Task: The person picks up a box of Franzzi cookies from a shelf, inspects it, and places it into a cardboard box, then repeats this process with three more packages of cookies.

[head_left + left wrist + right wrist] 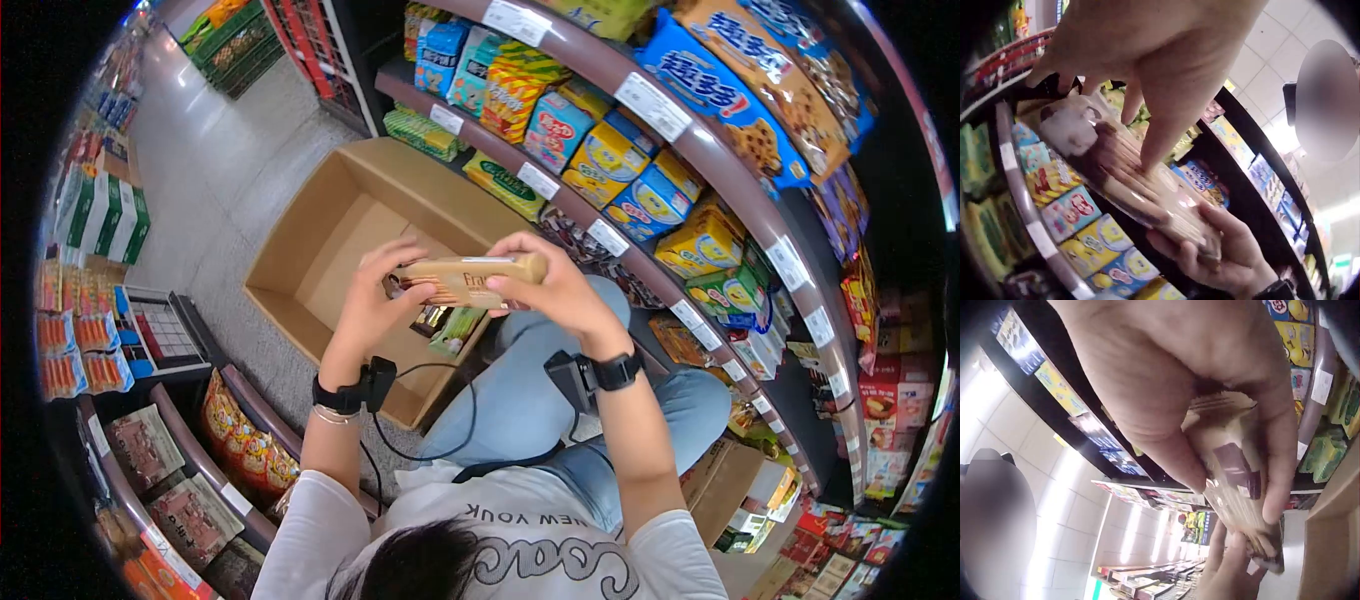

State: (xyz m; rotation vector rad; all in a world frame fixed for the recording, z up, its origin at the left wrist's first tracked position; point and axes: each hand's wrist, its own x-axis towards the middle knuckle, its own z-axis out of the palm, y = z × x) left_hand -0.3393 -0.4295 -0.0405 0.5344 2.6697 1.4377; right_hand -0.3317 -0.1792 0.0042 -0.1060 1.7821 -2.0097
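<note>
A beige snack package (465, 281) printed with "Fra" and stick-like biscuits is held level above a cardboard box. My right hand (551, 287) grips one end, thumb on the printed face and fingers round the back; in the right wrist view its thumb and fingers (1280, 469) span the pack's sides. At the other end, my left hand (379, 291) pinches the pack, its thumb lying across the front. The left wrist view shows the package (1138, 181) tilted, with shiny clear wrap over its picture.
The open cardboard box (300, 255) stands on the floor before my knees, with a few packs (455, 330) inside. Snack shelves (590, 225) curve along the right. Lower shelves (205, 440) stand at the left. A cable (425, 455) hangs between the wrists.
</note>
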